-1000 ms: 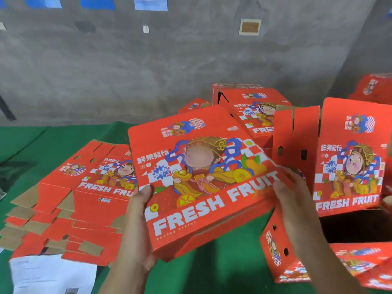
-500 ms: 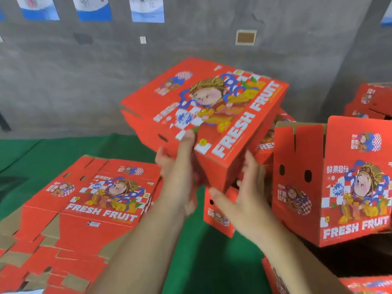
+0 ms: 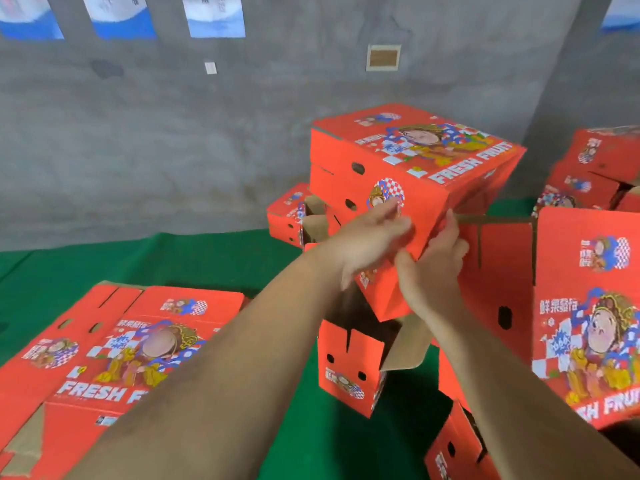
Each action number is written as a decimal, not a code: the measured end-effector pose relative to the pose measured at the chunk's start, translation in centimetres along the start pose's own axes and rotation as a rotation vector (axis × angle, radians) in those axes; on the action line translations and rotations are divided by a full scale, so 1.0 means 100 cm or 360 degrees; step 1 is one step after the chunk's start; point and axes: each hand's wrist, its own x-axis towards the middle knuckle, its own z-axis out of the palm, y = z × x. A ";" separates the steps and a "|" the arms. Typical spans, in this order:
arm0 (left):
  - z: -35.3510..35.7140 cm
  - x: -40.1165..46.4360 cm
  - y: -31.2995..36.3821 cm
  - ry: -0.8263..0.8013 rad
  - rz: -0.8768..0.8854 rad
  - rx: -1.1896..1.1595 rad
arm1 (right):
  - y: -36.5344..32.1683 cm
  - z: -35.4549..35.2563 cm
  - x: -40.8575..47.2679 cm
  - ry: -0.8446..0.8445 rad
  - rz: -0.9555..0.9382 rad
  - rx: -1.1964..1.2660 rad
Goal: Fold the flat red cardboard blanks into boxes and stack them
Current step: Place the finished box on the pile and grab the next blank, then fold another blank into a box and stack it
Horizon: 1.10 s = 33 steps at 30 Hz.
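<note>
Both my arms reach forward and up, forearms bare, meeting at the near corner of the top box (image 3: 412,168). That box sits on the stack (image 3: 332,209) of folded red boxes at the far side of the green table (image 3: 194,261), its printed lid facing up and tilted a little toward me.

My left hand (image 3: 372,237) lies against the box's near side, palm on the cardboard, fingers straight and spread, pressing rather than gripping. The fingertips reach up to the round checkered print. My wrist is bent slightly, with the forearm running down to the lower left.

My right hand (image 3: 431,268) comes in from below at the box's lower corner. Its fingers point upward along the right edge and the thumb presses in from the left, so the corner sits pinched between thumb and fingers. The hand is blurred, so I cannot tell how tightly it grips.

Under my hands stands an open box (image 3: 349,372), one brown flap turned out. To my right a tall box (image 3: 585,306) stands on end, touching my right forearm's far side. At my lower left the flat blanks (image 3: 114,344) lie piled on the table, picture side up, partly hidden by my left forearm. More boxes (image 3: 595,168) sit at the far right by the grey wall (image 3: 173,133).
</note>
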 end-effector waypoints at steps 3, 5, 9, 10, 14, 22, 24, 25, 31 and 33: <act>0.009 0.001 -0.016 0.0032 0.0117 -0.0013 | -0.001 0.005 -0.012 0.0085 -0.0012 0.0061; 0.003 -0.005 -0.032 0.0198 0.0218 -0.0236 | -0.002 0.010 -0.031 0.0192 -0.0204 -0.0034; -0.017 -0.035 -0.083 0.0550 0.0238 -0.0353 | 0.003 0.037 -0.080 -0.0013 -0.0583 -0.0241; -0.023 -0.044 -0.097 0.0612 0.0204 -0.0383 | 0.003 0.047 -0.090 -0.0135 -0.0582 -0.0271; -0.062 -0.080 -0.148 0.0903 0.0143 -0.0431 | 0.005 0.089 -0.126 -0.0497 -0.0546 -0.0390; -0.198 -0.228 -0.312 0.1051 -0.0885 0.1429 | 0.012 0.173 -0.229 -0.1543 0.0281 0.0081; -0.185 -0.260 -0.341 0.0944 -0.0894 0.1555 | 0.021 0.189 -0.258 -0.1622 0.0591 0.0198; -0.172 -0.270 -0.348 0.0950 -0.0846 0.1540 | 0.024 0.195 -0.269 -0.1608 0.0758 0.0268; -0.135 -0.283 -0.346 0.0911 -0.0478 0.1333 | 0.026 0.201 -0.263 -0.1266 0.1505 0.0400; -0.149 -0.289 -0.333 0.1204 -0.0307 0.1155 | 0.020 0.189 -0.247 -0.1301 0.1501 0.0427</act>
